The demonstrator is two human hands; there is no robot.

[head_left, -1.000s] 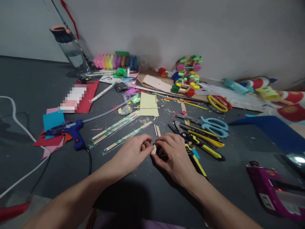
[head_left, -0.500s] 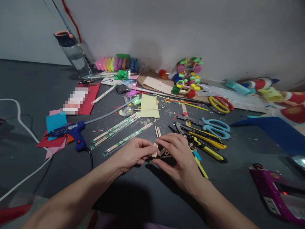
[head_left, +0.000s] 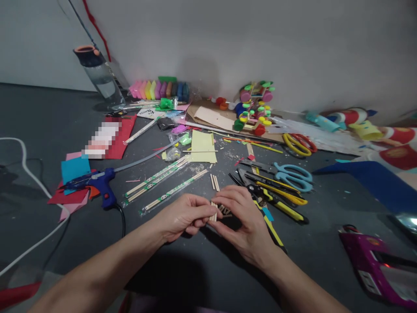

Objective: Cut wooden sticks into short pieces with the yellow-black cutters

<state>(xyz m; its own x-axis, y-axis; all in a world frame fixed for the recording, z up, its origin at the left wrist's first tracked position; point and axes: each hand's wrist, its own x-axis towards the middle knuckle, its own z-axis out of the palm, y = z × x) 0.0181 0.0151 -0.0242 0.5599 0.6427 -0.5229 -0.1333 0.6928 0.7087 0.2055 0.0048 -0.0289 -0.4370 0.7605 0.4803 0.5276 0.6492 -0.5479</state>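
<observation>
A small bundle of short wooden stick pieces (head_left: 213, 212) stands side by side between my hands. My left hand (head_left: 185, 217) pinches it between thumb and fingers from the left. From the right, my right hand (head_left: 247, 219) closes on its two ends, fingertips at the top and thumb at the bottom. Beneath my right hand lies a loose pile of similar cut pieces (head_left: 225, 211), partly hidden by the fingers. Just beyond the hands, a few short sticks (head_left: 214, 182) lie in a row on the dark table (head_left: 182, 274).
Wrapped chopsticks (head_left: 176, 190) and a blue glue gun (head_left: 106, 188) lie to the left. Blue-handled scissors (head_left: 295, 177) and yellow-black pliers (head_left: 286, 209) are on the right, near a purple device (head_left: 368, 256). Behind stand small wheeled models (head_left: 256, 106) and a water bottle (head_left: 100, 80).
My right fingertips and thumb have come in onto the ends of the stick pieces, which they stood slightly apart from before. The camera view has shifted slightly.
</observation>
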